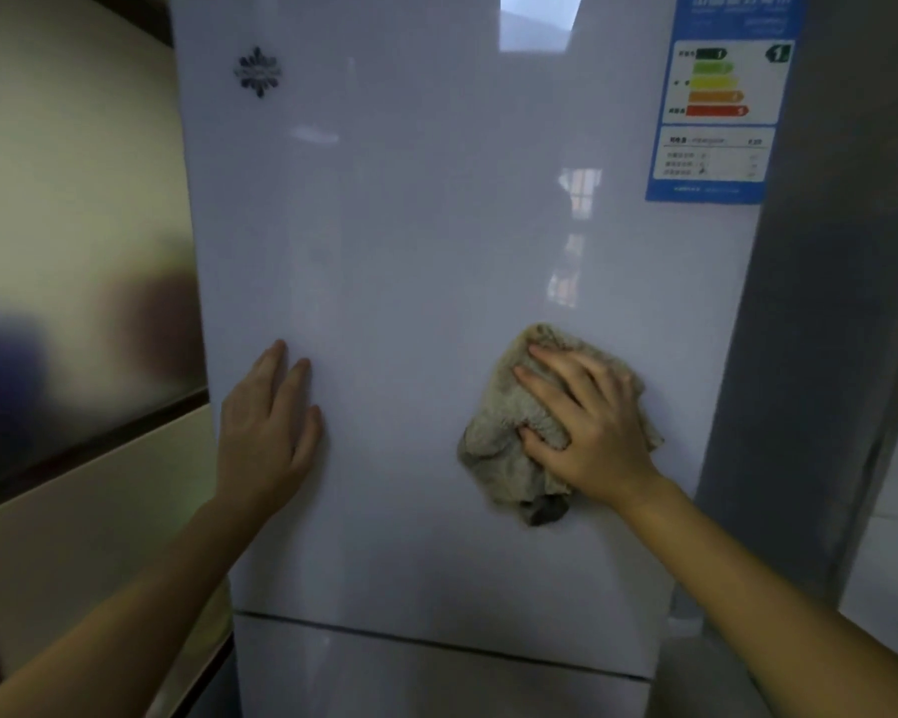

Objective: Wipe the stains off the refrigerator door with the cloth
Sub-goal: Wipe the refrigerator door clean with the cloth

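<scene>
Beige-grey cloth (504,448), crumpled, pressed flat against the white glossy refrigerator door (410,251), low on the door and toward its right edge.

Right hand (587,432) lies on top of the cloth. Fingers are nearly straight and spread, pointing up and left. The thumb is bent in against a fold at the cloth's middle. It is a flat-palm press, not a closed fist. Cloth edges stick out above the fingertips, to the left, and below the heel of the hand, where a darker corner hangs.

Left hand (265,432) rests bare on the same door, near its left edge, about level with the cloth and well apart from it. Its fingers are straight and together, palm to the surface, holding nothing.

Blue energy label (721,95) with coloured bars sits in the door's upper right corner. Dark snowflake emblem (258,72) sits in the upper left.

Below both hands a dark seam (436,647) crosses the fridge front, with a second white panel (436,686) under it.

Grey side panel (825,355) runs just right of the door. Cream wall (73,173) with a dark strip stands left of the door. The door's sheen carries window reflections above the cloth.
</scene>
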Demonstrator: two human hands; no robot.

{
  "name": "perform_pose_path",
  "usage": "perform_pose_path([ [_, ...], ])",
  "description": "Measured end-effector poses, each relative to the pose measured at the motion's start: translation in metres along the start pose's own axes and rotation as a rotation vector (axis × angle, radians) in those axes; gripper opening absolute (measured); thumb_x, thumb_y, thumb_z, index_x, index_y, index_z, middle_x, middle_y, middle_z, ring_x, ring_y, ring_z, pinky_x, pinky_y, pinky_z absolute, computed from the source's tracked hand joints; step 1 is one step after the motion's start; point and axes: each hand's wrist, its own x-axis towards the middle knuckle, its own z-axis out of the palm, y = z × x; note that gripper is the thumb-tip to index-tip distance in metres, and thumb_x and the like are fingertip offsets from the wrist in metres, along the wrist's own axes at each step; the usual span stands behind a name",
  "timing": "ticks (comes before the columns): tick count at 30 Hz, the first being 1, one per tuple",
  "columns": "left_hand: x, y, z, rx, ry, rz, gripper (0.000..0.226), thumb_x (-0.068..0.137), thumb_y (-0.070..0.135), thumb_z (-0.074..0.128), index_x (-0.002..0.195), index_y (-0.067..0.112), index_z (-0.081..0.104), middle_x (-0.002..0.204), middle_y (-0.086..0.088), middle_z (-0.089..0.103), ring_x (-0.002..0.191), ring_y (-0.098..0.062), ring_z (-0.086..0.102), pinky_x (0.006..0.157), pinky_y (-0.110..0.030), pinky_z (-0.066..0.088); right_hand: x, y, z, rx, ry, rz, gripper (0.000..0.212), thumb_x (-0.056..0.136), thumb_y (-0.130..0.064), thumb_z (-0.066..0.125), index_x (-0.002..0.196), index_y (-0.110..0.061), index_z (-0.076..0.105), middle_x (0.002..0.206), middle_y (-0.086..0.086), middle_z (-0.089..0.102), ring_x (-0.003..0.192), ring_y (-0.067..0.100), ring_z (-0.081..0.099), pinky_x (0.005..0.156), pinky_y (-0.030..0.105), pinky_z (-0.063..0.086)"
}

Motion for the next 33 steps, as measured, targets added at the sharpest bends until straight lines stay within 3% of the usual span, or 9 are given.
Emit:
perform_pose_path([
  [8,-0.02,-0.043,-0.002,0.024,-0.008,0.057,0.054,0.097,0.031,0.05,0.144,0.004,0.05,0.157,-0.021,0.038,0.14,-0.039,0.045,0.111,-0.048,0.039,-0.043,-0.073,0.057,0.106,-0.294,-0.439,0.051,0.091,-0.044,0.064,0.138,-0.023,0.062,0.152,0.003,0.053,0.131,0.025,0.05,0.099,0.04,0.038],
  [14,-0.03,-0.079,-0.002,0.0,-0.037,0.085,0.055,0.099,0.031,0.048,0.145,0.001,0.048,0.157,-0.024,0.036,0.142,-0.041,0.042,0.114,-0.051,0.04,0.029,-0.071,0.058,0.066,-0.173,-0.291,0.053,0.09,-0.045,0.066,0.138,-0.023,0.062,0.147,0.005,0.057,0.126,0.027,0.054,0.097,0.041,0.038],
  [21,-0.032,-0.085,-0.001,-0.063,-0.045,0.113,0.056,0.099,0.029,0.049,0.148,0.002,0.043,0.16,-0.022,0.033,0.149,-0.035,0.033,0.122,-0.042,0.03,0.085,-0.1,0.07,0.056,-0.017,0.002,0.053,0.09,-0.043,0.068,0.138,-0.022,0.062,0.146,0.005,0.057,0.129,0.028,0.049,0.104,0.043,0.032],
  [28,-0.033,-0.085,0.003,-0.084,-0.037,0.115,0.059,0.098,0.029,0.051,0.15,0.003,0.039,0.16,-0.023,0.032,0.15,-0.036,0.031,0.122,-0.04,0.025,-0.02,-0.157,0.104,0.124,-0.323,-0.374,0.052,0.087,-0.04,0.069,0.135,-0.021,0.064,0.148,0.004,0.056,0.126,0.026,0.052,0.096,0.04,0.038],
  [33,-0.034,-0.088,0.004,-0.106,-0.034,0.126,0.057,0.099,0.03,0.05,0.149,0.003,0.043,0.16,-0.022,0.033,0.149,-0.037,0.033,0.12,-0.045,0.032,-0.034,-0.159,0.101,0.117,-0.404,-0.432,0.053,0.086,-0.041,0.067,0.136,-0.022,0.063,0.149,0.002,0.055,0.127,0.024,0.051,0.096,0.04,0.04],
])
